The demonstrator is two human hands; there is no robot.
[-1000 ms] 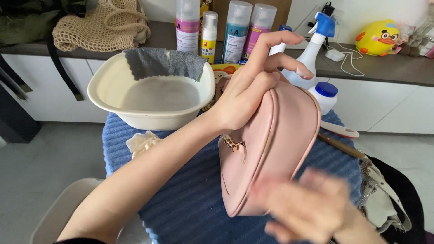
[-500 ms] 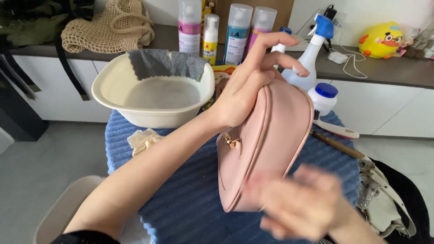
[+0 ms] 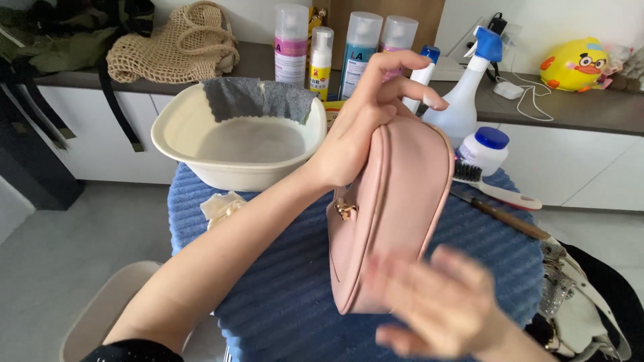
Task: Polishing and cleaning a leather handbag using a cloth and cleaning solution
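Observation:
My left hand (image 3: 365,117) grips the top of a pink leather handbag (image 3: 396,214) and holds it upright on edge over a blue ribbed towel (image 3: 288,302). Its thumb side presses the bag's near face while the index and middle fingers stick out above. A small gold clasp (image 3: 346,210) shows on the bag's left face. My right hand (image 3: 443,305) is blurred at the bag's lower end, fingers spread, against or just in front of the leather. It holds nothing that I can see.
A cream basin (image 3: 176,144) with a grey cloth (image 3: 258,97) over its far rim stands behind the bag. Spray bottles (image 3: 466,90), a white jar (image 3: 488,149) and a brush (image 3: 493,189) lie to the right. A crumpled pale cloth (image 3: 221,204) lies left.
The right hand has shifted along the bag's lower end, still blurred with motion. The left hand keeps its hold on the bag's top.

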